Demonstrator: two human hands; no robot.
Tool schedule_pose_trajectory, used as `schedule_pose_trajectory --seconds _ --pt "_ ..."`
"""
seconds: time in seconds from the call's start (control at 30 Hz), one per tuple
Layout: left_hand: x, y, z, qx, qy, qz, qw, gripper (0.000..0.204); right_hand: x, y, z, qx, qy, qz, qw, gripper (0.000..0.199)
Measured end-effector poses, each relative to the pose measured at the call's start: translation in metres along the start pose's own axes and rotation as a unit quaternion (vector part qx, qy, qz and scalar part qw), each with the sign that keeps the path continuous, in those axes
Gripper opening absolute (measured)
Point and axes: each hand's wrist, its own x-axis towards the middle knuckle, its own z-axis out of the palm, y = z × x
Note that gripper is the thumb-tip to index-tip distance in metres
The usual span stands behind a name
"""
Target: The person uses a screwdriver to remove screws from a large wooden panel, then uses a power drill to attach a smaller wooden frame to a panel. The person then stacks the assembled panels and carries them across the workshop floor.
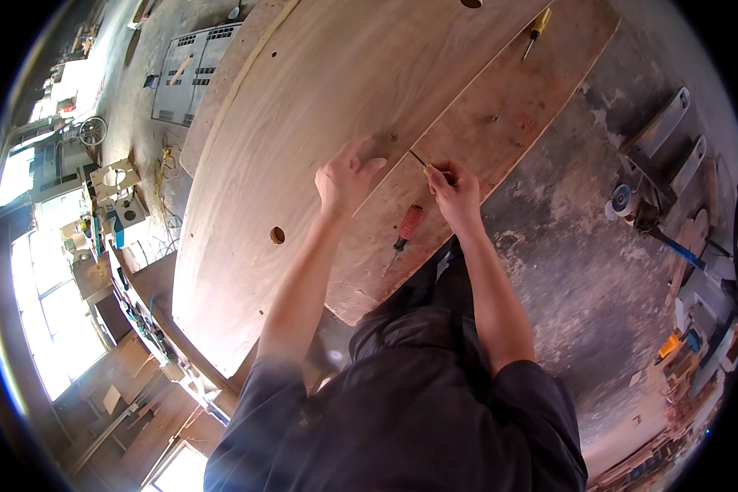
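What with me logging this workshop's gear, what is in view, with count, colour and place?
Panel: 1, pale brown, centre, on the table
Table: 1, reddish brown, under the panel
Red screwdriver: 1, red and black, on the table between the forearms
Yellow screwdriver: 1, yellow, table's upper right
Held tool: 1, yellowish with dark shaft, in the right hand
Floor: 1, grey, mottled, right
Wheel: 1, pale, far left
Cord: yellow, left of the panel, count unclear
Windows: several, bright white, left
Clutter: uncountable, mixed colours, lower right
Shirt: 1, black, bottom
Left hand: 1, bare, open, at the panel
Right hand: 1, bare, gripping the held tool
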Motion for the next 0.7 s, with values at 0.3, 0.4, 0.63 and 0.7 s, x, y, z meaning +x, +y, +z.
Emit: schedule_pose_trajectory --seconds 0.3,0.4,0.63,0.7 --pt "-0.012 0.007 0.002 0.012 -0.027 -0.009 1.000 0.051 0.023 0.003 0.005 0.194 -0.085 0.084 0.974 0.014" --pt "-0.003 0.017 0.002 0.021 -0.040 -0.007 0.999 0.046 0.034 0.020 -0.002 0.250 -0.120 0.094 0.956 0.013" --pt "0.033 0.009 0.022 0.025 0.001 0.199 0.980 0.021 0.023 0.013 0.010 0.243 -0.100 0.097 0.960 0.015" --pt "0.034 0.015 0.020 0.050 -0.033 0.148 0.987 0.016 0.021 0.011 0.003 0.227 -0.122 0.096 0.961 0.017"
